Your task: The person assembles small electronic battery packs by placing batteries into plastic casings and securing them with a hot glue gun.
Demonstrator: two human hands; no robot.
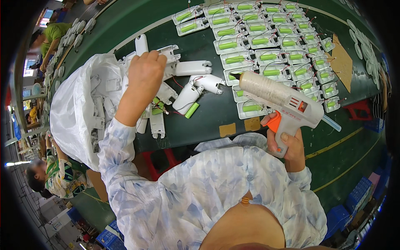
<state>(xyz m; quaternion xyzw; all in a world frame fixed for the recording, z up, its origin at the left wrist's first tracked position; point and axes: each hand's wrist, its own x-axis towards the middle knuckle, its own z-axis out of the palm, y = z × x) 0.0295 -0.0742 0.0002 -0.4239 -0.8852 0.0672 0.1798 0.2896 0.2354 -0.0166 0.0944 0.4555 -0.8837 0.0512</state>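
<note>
My right hand (293,146) is wrapped round the handle of a grey-white hot glue gun (291,100) with an orange trigger. Its dark nozzle points left over the table, and a clear glue stick (332,123) pokes out behind. Over a loose pile of white plastic housings, my left hand (146,73) has its fingers curled down; what they grip is hidden. Beside it lie a white half shell (193,67), a rounded white housing (187,98) and a green battery cell (192,110). More green cells (157,106) with wires sit just below my left wrist.
Rows of white half shells (260,41), each with a green cell and thin wires, cover the table's far right. At left stands a white plastic bag (71,108) full of parts. Cardboard (342,62) and small tan pads (227,130) lie on the table. Other people work at left.
</note>
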